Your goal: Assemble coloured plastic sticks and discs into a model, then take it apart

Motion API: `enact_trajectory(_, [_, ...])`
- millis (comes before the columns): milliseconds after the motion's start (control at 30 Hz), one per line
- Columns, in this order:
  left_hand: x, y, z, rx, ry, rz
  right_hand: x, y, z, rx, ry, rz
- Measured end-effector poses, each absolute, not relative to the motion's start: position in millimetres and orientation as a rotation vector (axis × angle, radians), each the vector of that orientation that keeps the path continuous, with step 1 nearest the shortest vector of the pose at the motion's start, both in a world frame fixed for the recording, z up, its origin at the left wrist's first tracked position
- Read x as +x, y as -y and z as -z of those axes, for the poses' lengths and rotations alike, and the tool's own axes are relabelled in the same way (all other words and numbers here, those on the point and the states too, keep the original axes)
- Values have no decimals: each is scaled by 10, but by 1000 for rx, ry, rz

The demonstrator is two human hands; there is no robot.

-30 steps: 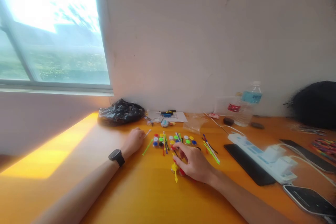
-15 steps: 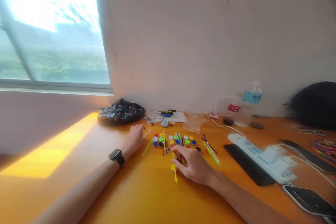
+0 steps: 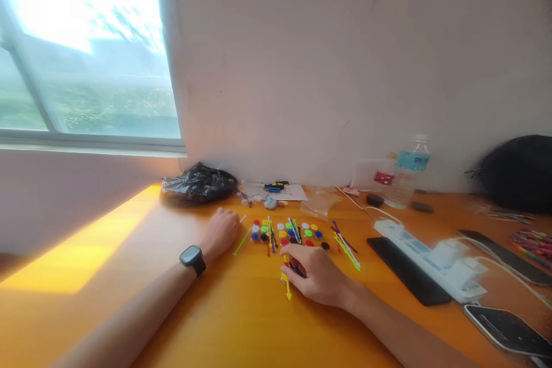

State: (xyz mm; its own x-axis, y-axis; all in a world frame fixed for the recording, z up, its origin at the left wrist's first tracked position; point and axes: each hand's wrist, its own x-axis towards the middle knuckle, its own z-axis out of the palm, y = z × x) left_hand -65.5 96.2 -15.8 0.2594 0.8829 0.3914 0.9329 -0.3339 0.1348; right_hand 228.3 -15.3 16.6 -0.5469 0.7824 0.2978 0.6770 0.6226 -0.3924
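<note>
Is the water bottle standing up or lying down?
Standing up: the water bottle rests on its base on the table, cap pointing up, near the wall.

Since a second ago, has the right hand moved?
Yes. The right hand has drawn back slightly toward the person, away from the row of coloured discs, which sits where it was.

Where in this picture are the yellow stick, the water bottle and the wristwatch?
yellow stick (image 3: 288, 289), head view, its pointed near end.
water bottle (image 3: 407, 187), head view, its clear body under the blue label.
wristwatch (image 3: 192, 256), head view, its dark face.
</note>
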Motion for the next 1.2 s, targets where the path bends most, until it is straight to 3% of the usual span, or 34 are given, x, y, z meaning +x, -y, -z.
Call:
enact_trajectory(133, [-625,-926,115,-2387,1753,655,2288,138,-151,-1119,2394,-333])
enact_trajectory(333, [-502,-769,29,-2427,1621,1065,2284,88,-73,-1101,2304,-281])
enact_trajectory(667, [-103,-167,-116,-2753,776,1305,2307,73,-48,-764,2161,-335])
enact_trajectory(833, [2,118,-159,-2724,565,1434,2261,168,-87,-668,2207,-335])
enact_trajectory(1200, [53,255,-106,-2708,570,1585,2124,350,-195,-660,2110,-925])
